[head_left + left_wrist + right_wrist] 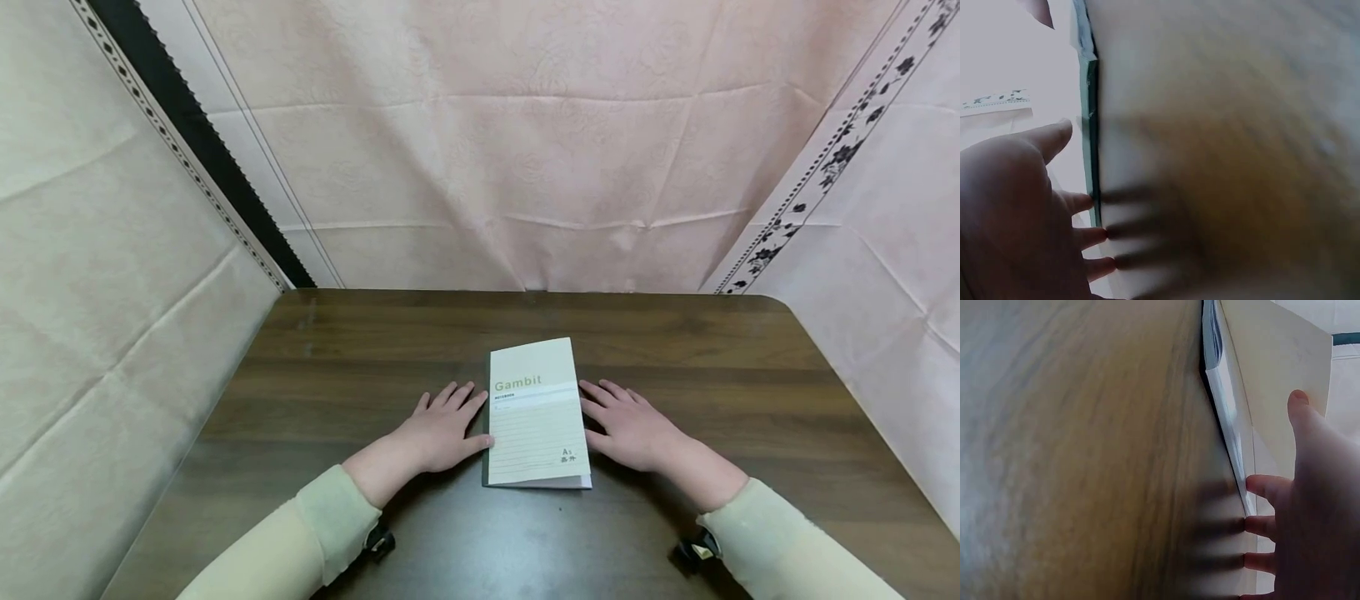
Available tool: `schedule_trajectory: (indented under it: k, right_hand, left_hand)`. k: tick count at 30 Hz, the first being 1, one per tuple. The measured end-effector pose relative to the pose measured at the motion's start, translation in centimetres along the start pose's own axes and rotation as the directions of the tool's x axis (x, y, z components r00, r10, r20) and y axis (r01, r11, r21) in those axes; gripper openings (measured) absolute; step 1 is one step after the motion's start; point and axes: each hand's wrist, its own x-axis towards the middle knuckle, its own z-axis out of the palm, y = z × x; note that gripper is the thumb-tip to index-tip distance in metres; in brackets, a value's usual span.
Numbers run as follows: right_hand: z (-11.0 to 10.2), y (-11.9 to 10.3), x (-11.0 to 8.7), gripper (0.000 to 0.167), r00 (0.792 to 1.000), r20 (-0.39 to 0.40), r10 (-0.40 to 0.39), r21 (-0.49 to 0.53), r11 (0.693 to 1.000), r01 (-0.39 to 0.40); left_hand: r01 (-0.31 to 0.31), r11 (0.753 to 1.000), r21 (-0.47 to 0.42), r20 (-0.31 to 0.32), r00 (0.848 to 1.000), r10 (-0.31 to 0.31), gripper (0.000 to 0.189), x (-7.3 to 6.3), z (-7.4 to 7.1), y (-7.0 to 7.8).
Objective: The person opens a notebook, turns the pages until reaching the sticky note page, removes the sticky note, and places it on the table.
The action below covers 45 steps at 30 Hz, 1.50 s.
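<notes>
A pale notebook (534, 417) with "Gambit" printed on its cover and a dark green spine lies on the wooden table between two hands. Its cover lifts slightly along the right side, and page edges (1230, 419) show in the right wrist view. The left hand (441, 429) lies with fingers spread at the spine, thumb tip on the notebook's left edge. In the left wrist view its fingertips (1099, 233) come down by the green spine (1090, 144). Fingers of the right hand (632, 425) are spread along the right edge, with the thumb beside the raised cover (1279, 375).
The brown wooden table (360, 333) extends around the notebook, its far edge against a pale hanging cloth (525, 167). More cloth hangs at the left (112, 333) and right. Dark wrist devices (381, 542) sit below both green-cuffed sleeves (330, 517).
</notes>
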Motion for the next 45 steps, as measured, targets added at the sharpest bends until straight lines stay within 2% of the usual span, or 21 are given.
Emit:
schedule_trajectory:
  k: [5,12,19,26,28,30,37,45]
  right_hand:
    - [-0.4,-0.2,0.1,0.07,1.0,0.004,0.015,0.01,1.0,-0.015]
    - [-0.7,-0.4,0.5,0.065,0.998,0.023,0.055,0.025,0.998,-0.056]
    - [-1.2,-0.9,0.8,0.066,0.994,0.037,0.099,0.047,0.994,-0.101]
    - [-1.6,-1.5,1.1,0.061,0.99,0.05,0.133,0.074,0.988,-0.137]
    - [-1.8,-1.8,1.3,0.058,0.988,0.059,0.144,0.096,0.984,-0.149]
    - [-1.9,-2.0,1.4,0.054,0.986,0.066,0.153,0.111,0.981,-0.16]
    - [-2.0,-2.2,1.9,0.048,0.985,0.065,0.162,0.124,0.978,-0.169]
    - [-2.0,-2.3,2.0,0.048,0.982,0.065,0.176,0.131,0.974,-0.184]
  left_hand:
    - [0.014,0.998,-0.063,-0.093,0.996,-0.02,0.073,0.2,-0.7,1.2]
    - [-0.014,0.997,-0.071,-0.235,0.972,-0.003,0.064,0.8,-2.3,4.2]
    - [-0.045,0.996,0.07,-0.333,0.941,0.066,0.054,1.6,-3.7,7.2]
    - [-0.057,0.976,0.211,-0.395,0.908,0.139,0.056,2.0,-4.8,9.4]
    - [-0.051,0.969,0.241,-0.402,0.903,0.148,0.058,2.1,-5.1,9.9]
    - [-0.041,0.964,0.262,-0.397,0.906,0.147,0.061,2.2,-5.3,10.4]
    - [0.01,0.959,0.284,-0.349,0.932,0.094,0.062,2.9,-6.0,11.4]
    - [0.027,0.953,0.302,-0.318,0.945,0.074,0.059,2.7,-6.6,11.7]
